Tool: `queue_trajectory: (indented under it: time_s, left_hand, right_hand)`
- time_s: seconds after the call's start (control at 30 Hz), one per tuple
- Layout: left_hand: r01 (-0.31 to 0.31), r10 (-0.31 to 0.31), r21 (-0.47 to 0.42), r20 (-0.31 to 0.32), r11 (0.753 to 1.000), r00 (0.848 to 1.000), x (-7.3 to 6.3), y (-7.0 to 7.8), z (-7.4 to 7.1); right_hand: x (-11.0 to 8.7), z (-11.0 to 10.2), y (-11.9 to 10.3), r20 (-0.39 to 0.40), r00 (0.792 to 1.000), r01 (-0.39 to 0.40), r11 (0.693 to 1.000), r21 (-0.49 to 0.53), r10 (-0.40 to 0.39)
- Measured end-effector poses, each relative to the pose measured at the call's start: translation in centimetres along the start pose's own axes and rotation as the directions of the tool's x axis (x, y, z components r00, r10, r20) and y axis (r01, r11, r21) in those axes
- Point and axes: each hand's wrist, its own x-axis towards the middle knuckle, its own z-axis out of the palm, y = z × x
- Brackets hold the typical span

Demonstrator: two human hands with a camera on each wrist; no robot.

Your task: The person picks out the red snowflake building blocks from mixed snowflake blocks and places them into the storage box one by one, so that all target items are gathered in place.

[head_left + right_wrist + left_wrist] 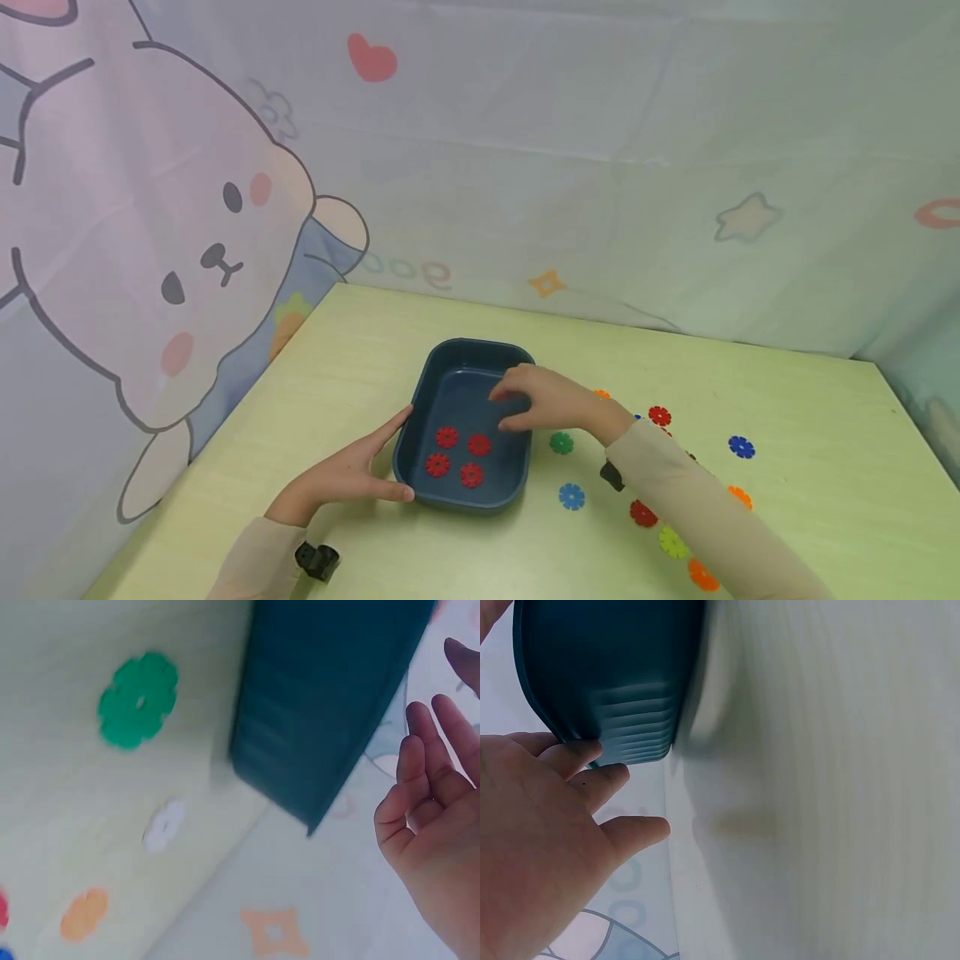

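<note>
A dark blue plastic bin (465,396) sits on the table with several red notched building discs (479,445) lying in its near half. My left hand (352,475) rests against the bin's left side, thumb by the near corner and fingers stretched along the wall. In the left wrist view, fingertips touch the outside of the bin (607,667). Above the bin's right rim reaches my right hand (551,400), fingers loosely bent and pointing into it. The right wrist view shows nothing between the fingers of this hand (439,802).
Right of the bin lie a green disc (561,442), a light blue disc (572,497), a dark blue disc (742,447) and several red, orange and yellow ones, some partly under my right forearm. A printed cloth (525,167) hangs behind the table (810,400).
</note>
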Motion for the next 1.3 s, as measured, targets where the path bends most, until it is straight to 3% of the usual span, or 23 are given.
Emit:
queue_trajectory:
  time_s: [0.2,0.43,0.8,1.0,1.3]
  left_hand:
    - [-0.018,0.018,0.016,0.006,1.0,1.0,0.0,0.0,0.1]
    - [-0.003,0.003,0.006,0.004,1.0,1.0,-0.1,0.1,0.1]
    - [-0.024,0.024,0.007,0.004,1.0,1.0,-0.1,0.0,0.1]
    - [-0.022,0.022,-0.003,0.009,1.0,1.0,-0.1,0.0,0.1]
    - [-0.032,0.032,-0.006,0.008,0.999,0.999,-0.1,0.0,0.1]
  right_hand:
    - [-2.8,-1.2,0.9,-0.034,0.999,-0.019,0.999,0.03,0.02]
    - [-6.3,-1.8,2.3,-0.074,0.992,-0.098,0.992,0.081,0.104]
    - [-11.1,-0.8,4.4,-0.024,0.976,-0.21,0.969,0.132,0.215]
    - [-12.4,0.3,5.3,0.043,0.956,-0.292,0.944,0.155,0.289]
    - [-12.8,0.7,6.1,0.087,0.956,-0.288,0.954,0.088,0.281]
